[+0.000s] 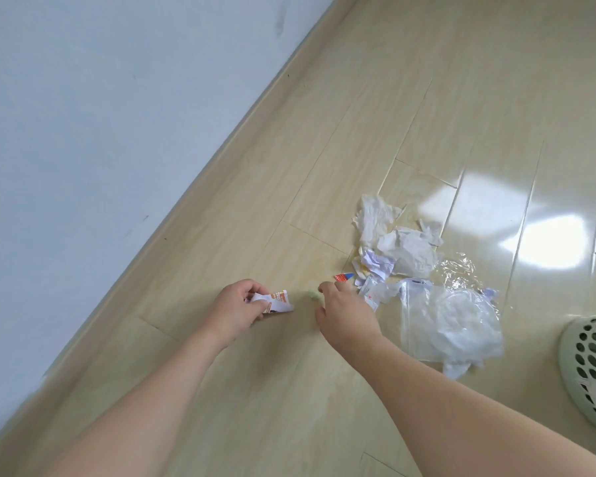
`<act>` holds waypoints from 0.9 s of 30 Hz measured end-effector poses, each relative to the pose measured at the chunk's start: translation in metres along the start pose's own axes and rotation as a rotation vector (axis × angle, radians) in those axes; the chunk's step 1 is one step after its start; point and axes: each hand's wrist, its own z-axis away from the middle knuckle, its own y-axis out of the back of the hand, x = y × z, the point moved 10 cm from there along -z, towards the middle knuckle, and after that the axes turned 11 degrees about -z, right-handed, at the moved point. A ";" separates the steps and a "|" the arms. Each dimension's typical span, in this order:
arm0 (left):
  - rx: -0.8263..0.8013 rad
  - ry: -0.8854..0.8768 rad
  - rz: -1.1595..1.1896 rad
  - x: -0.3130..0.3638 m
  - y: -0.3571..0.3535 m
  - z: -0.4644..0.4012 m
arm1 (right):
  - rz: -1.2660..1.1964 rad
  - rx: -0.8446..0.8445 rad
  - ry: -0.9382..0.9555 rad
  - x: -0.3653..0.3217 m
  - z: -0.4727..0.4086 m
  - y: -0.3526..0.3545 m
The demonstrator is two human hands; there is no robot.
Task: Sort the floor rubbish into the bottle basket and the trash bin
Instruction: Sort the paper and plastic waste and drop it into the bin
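Crumpled glossy wrapper (left hand)

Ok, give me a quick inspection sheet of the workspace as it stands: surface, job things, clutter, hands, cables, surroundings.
Surface: glossy pale wood-look floor, with window glare at the right.
Job's things: crumpled tissues and crumpled white paper lie in a pile; clear zip bag nearest the basket; cellophane beside it; small red and blue wrapper scrap; small pale green scrap on the floor between the hands. No bottle seen.
Clutter: nothing seen beyond the rubbish.
Hands: left hand grips a white and orange wrapper; right hand reaches toward the green scrap, holding nothing.
Cables: nothing seen.
Surroundings: white wall and baseboard at left; perforated pale basket at the right edge.
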 end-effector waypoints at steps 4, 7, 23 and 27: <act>0.040 0.006 0.014 -0.005 0.004 -0.002 | 0.093 0.008 0.018 -0.014 -0.019 -0.007; 0.068 -0.012 -0.005 -0.007 0.005 -0.004 | 0.125 0.006 -0.022 -0.013 -0.027 -0.011; 0.087 0.115 -0.167 -0.002 -0.005 0.008 | -0.141 -0.065 -0.163 0.010 0.028 0.023; -0.054 0.059 -0.161 0.074 -0.028 0.043 | -0.237 0.032 -0.192 0.038 0.081 0.093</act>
